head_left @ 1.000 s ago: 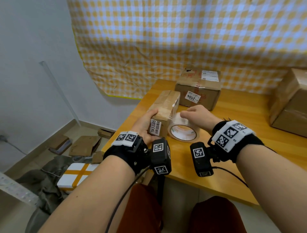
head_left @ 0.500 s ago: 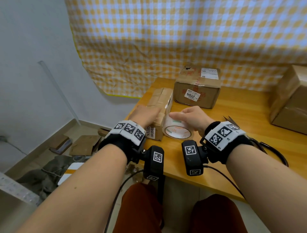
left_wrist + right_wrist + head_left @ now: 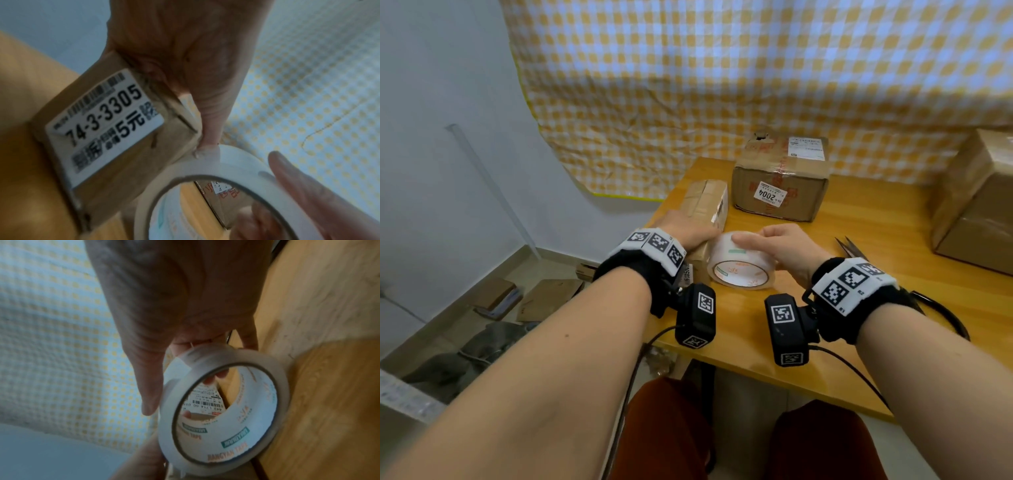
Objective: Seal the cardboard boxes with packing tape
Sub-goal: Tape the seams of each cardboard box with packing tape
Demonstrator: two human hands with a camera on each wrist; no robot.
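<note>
Far left, off the table: scraps of cardboard on the floor, well below the work.

At the table's left edge, a small box lying lengthwise, its near end hard against the drop. Left hand laid over the near top, fingers wrapped down onto it, thumb pressing the corner beside the tape; holding the small box steady. Likely light and stiff, but soft at the worn corners; best taken across the top and side walls, not by the flap ends. Could well slip over the edge if pushed leftward.

Just right of it, touching, a tape roll standing on its rim on the table. Right hand draped over the top of the tape roll, fingers curled around the outer band, thumb on the near side. Smooth, slick film; probably light, prone to rolling if let go. Best gripped across the band with a finger in the core; loose end not visible.

Behind, a larger box with labels, apart from the hands. Farther right, scissors near the right wrist, then open tabletop, then a big box at the far right edge. Most room for moving lies to the right and toward the body.
</note>
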